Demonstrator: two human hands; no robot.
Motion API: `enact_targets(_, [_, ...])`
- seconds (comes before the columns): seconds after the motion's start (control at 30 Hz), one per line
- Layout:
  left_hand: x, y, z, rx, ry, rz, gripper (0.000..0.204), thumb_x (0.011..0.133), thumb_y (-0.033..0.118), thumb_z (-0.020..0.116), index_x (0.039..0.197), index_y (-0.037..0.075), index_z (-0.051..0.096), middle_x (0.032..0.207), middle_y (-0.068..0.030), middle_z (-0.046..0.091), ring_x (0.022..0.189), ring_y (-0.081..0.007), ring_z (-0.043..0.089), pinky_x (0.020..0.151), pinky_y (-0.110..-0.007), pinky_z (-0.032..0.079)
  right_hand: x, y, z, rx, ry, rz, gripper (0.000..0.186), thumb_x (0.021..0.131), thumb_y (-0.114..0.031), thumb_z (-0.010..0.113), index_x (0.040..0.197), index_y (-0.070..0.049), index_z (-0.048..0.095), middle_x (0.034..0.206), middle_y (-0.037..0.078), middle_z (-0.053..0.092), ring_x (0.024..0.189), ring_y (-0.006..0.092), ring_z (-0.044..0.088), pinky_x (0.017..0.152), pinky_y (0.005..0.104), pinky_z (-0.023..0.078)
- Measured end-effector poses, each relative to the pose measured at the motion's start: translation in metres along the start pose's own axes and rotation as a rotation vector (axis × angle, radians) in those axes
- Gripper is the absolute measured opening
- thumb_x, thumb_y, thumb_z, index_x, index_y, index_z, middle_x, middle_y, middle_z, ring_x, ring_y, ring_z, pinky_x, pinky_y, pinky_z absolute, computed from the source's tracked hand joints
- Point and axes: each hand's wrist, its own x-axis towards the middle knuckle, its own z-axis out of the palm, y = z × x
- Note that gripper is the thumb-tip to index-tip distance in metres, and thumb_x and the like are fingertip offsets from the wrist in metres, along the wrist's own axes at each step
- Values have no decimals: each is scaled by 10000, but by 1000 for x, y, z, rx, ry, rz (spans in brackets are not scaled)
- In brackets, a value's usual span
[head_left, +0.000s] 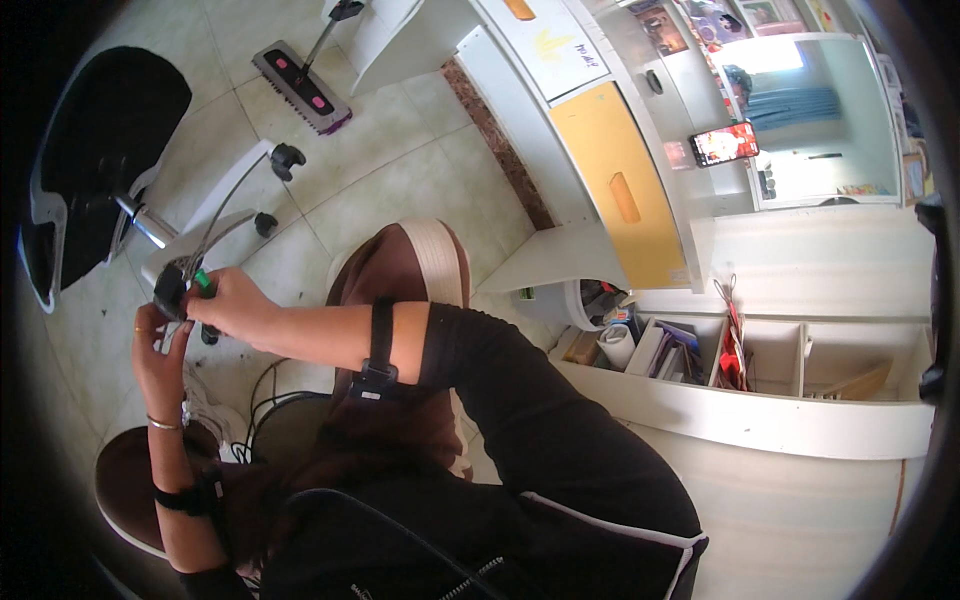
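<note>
My right hand (222, 308) is closed round a small green-handled object (206, 282), possibly a tool, against a black caster wheel (172, 292) on the white base (190, 245) of an office chair. My left hand (158, 338), wearing a ring and bangle, has its fingers curled on the same caster from below left. The chair's black seat (95, 145) is left of the base. Another caster (287, 160) points up toward the right. The tip of the green object is hidden by my hands and the wheel.
A flat mop (300, 85) lies on the tiles above. A desk with yellow drawer (615, 180), a mirror and a phone (723, 142) is at right, with a compartment shelf (760, 410) below it. Cables (262, 385) and a dark rounded object (285, 420) are beside my knee.
</note>
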Motion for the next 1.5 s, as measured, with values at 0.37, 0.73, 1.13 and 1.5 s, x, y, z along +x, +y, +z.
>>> enact_targets(0.37, [-4,21,-5,52,-29,-27,385,735,221,770,999,29,566,930,-71,653,850,-182,613,749,-313,477,15,17,-4,-282,-3,-170,213,699,-196,675,763,-1,619,667,44,608,616,106,535,580,284,448])
enact_targets(0.73, [-4,30,-5,103,105,138,594,639,244,840,1091,44,512,970,-91,645,862,-204,642,730,-321,491,7,9,-10,-235,-98,-8,179,769,-184,642,803,-9,653,692,3,603,635,84,521,597,246,422])
enact_targets(1.13, [0,23,0,-73,123,182,588,644,174,836,1122,50,517,974,-62,633,870,-155,627,718,-287,478,12,7,-28,-386,-71,-190,279,771,-271,649,825,3,652,655,44,601,630,118,547,629,288,445])
enact_targets(1.5, [11,28,-3,318,125,428,614,643,134,808,1204,177,562,963,-26,566,740,-153,596,634,-292,505,11,11,-22,-216,-178,-124,260,846,-294,639,866,-34,649,646,-13,548,581,79,495,539,245,376])
